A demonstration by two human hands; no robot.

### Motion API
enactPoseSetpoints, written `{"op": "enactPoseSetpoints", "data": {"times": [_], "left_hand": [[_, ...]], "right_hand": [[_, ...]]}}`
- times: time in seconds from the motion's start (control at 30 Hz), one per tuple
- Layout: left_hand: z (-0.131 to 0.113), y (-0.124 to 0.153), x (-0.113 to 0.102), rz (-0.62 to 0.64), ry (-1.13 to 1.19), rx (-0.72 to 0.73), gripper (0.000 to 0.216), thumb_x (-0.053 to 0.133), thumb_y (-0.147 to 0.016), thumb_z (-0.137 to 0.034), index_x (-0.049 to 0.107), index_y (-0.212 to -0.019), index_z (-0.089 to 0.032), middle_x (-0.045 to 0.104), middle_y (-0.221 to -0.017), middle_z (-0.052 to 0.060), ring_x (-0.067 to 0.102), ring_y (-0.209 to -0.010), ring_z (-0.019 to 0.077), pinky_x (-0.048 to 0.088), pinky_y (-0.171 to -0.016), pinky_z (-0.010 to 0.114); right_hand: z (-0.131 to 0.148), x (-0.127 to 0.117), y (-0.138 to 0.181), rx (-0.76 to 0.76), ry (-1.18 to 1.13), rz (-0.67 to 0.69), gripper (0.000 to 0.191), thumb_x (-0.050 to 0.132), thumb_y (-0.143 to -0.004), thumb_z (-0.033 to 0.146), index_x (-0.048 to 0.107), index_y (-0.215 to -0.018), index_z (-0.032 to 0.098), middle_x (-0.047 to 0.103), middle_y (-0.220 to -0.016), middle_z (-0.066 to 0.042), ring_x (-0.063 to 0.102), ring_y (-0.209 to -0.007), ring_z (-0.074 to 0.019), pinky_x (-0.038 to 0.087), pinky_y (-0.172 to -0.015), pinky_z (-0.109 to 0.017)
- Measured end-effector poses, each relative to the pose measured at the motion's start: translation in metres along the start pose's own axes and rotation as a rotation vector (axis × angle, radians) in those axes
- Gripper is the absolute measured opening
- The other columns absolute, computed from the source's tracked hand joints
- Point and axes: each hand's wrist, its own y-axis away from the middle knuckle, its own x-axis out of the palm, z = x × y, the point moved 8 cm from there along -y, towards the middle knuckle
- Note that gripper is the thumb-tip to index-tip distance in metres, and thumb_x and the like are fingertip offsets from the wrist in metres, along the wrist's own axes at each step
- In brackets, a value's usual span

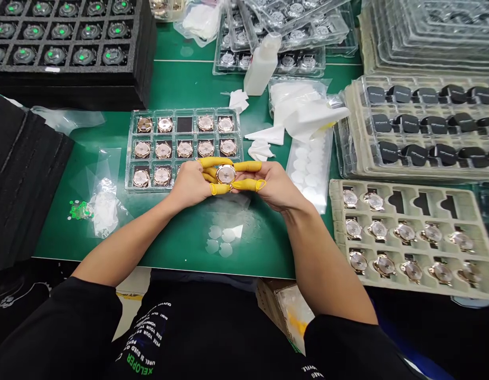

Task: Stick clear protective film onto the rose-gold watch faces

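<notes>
A round watch case (226, 174) with a pale dial and rose-gold rim is pinched between both hands over the green mat (189, 232). My left hand (195, 182) and my right hand (268, 184) wear yellow finger cots and grip its rim from either side. Just behind them lies a clear tray (184, 124) of several similar watch cases, with one dark cell bare. Small clear round films (223, 240) lie on the mat in front of my hands.
A cream tray (403, 198) of watch cases sits at right, with stacked trays of black parts (422, 124) behind. White wipes (303, 113) and a white bottle (262, 66) stand beyond. A black foam tray (70, 58) of green-dotted parts is far left.
</notes>
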Motion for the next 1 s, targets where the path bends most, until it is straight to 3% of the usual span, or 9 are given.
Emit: {"op": "enactPoseSetpoints", "data": {"times": [0.37,0.53,0.67,0.77,0.9,1.0], "left_hand": [[-0.0021,0.0009,-0.0002,-0.007,-0.025,0.009,0.072,0.096,-0.052,-0.024,0.078,-0.121,-0.012,0.069,-0.073,0.0,0.059,-0.063,0.009,0.053,-0.06,0.02],[-0.0024,0.0011,0.0001,-0.005,-0.008,0.008,0.071,0.093,-0.053,-0.02,0.078,-0.122,-0.012,0.07,-0.075,0.0,0.059,-0.063,0.0085,0.054,-0.062,0.02],[-0.0022,0.0008,0.0005,0.002,-0.012,0.011,0.071,0.092,-0.053,-0.019,0.078,-0.122,-0.013,0.071,-0.076,0.0,0.06,-0.065,0.0086,0.054,-0.063,0.019],[-0.0013,0.001,-0.0002,-0.008,-0.023,0.008,0.07,0.092,-0.054,-0.02,0.078,-0.123,-0.013,0.071,-0.075,0.0,0.059,-0.064,0.0087,0.053,-0.061,0.019],[-0.0008,0.0016,0.0011,-0.004,-0.045,0.024,0.069,0.091,-0.055,-0.021,0.079,-0.122,-0.014,0.073,-0.077,0.001,0.062,-0.065,0.0098,0.054,-0.063,0.021],[-0.0015,0.0025,0.0024,0.001,-0.05,0.041,0.07,0.093,-0.056,-0.024,0.078,-0.123,-0.014,0.076,-0.082,0.002,0.066,-0.069,0.0114,0.057,-0.068,0.023]], "right_hand": [[-0.0003,-0.0044,-0.0016,-0.028,0.019,-0.038,0.044,0.103,-0.042,0.026,0.081,-0.079,0.017,0.075,-0.075,-0.001,0.07,-0.065,-0.0154,0.067,-0.067,-0.032],[-0.0018,-0.0056,-0.0028,-0.06,0.05,-0.026,0.048,0.103,-0.045,0.03,0.083,-0.087,0.017,0.077,-0.077,-0.003,0.071,-0.066,-0.0171,0.065,-0.063,-0.032],[-0.0007,-0.0079,-0.0041,-0.082,0.071,-0.051,0.042,0.103,-0.045,0.031,0.079,-0.076,0.017,0.074,-0.072,-0.001,0.069,-0.064,-0.0161,0.065,-0.066,-0.033],[0.0002,-0.0077,-0.0045,-0.08,0.062,-0.034,0.046,0.103,-0.043,0.03,0.081,-0.081,0.018,0.075,-0.074,-0.001,0.07,-0.065,-0.0167,0.066,-0.068,-0.035],[0.0053,-0.0076,-0.0026,-0.094,0.094,-0.009,0.049,0.104,-0.045,0.034,0.08,-0.084,0.017,0.076,-0.073,-0.001,0.07,-0.062,-0.0158,0.062,-0.06,-0.029],[0.0066,-0.0032,-0.001,-0.081,0.12,0.041,0.05,0.104,-0.047,0.036,0.079,-0.087,0.019,0.076,-0.074,-0.001,0.072,-0.066,-0.0164,0.063,-0.065,-0.03]]}}
